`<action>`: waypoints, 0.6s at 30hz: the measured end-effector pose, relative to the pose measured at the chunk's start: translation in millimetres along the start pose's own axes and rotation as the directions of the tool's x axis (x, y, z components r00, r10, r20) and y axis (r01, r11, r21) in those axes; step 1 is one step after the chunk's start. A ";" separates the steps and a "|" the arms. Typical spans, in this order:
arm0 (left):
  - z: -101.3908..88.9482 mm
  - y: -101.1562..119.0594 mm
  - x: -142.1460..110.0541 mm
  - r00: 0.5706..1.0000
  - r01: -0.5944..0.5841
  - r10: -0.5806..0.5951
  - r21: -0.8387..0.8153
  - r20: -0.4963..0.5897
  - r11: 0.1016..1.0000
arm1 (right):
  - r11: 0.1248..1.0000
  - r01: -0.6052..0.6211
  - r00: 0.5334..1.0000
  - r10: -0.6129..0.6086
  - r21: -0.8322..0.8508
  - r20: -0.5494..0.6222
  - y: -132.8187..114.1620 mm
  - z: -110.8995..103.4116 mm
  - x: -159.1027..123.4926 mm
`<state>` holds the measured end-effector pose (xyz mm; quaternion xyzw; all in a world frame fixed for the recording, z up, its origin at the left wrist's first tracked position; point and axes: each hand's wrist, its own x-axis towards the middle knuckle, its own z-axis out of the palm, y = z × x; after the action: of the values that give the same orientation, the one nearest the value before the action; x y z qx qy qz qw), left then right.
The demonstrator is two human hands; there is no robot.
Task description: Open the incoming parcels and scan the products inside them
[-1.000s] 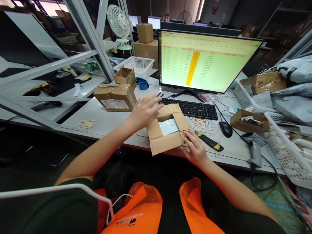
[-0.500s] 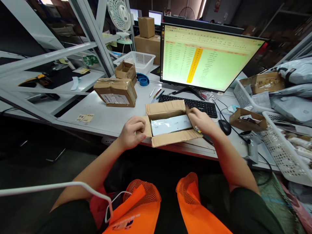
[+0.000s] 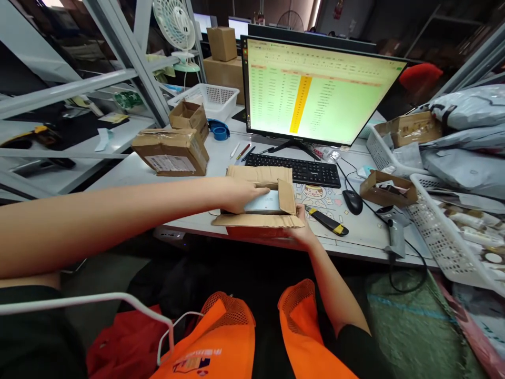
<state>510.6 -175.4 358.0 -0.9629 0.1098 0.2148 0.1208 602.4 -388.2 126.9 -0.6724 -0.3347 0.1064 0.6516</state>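
Observation:
An opened cardboard box [image 3: 286, 197] with raised flaps is held at the desk's front edge. Inside it lies a flat, pale blue-white package [image 3: 266, 202]. My left hand [image 3: 236, 195] reaches in from the left over this package; one finger shows stretched along it, and the others are hidden in the box. Against the lower right corner of the box, my right hand [image 3: 302, 229] is closed on the cardboard. A black and yellow utility knife [image 3: 327, 221] lies on the desk just right of that hand.
Behind the box are a keyboard [image 3: 294, 169] and a monitor [image 3: 276, 95]. A taped carton [image 3: 171, 152] and blue tape roll [image 3: 219, 130] stand left. On the right are a mouse [image 3: 352, 202], a small open box [image 3: 389, 189], a scanner [image 3: 394, 231] and a white basket [image 3: 437, 231].
My left hand has left the box's left flap and gone inside over the package. My right hand has moved down to the lower right corner, uncovering the knife. The right flap now stands up.

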 end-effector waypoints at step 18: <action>25.1 8.9 -62.2 0.936 -0.212 0.161 -0.136 -0.314 0.968 | 0.909 0.337 0.932 -0.359 -0.244 -0.050 -75.5 -21.5 -63.5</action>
<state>443.6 -166.9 361.7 -0.9762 0.1997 0.0850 0.0003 543.6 -448.3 182.6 -0.6774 -0.4282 -0.0830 0.5924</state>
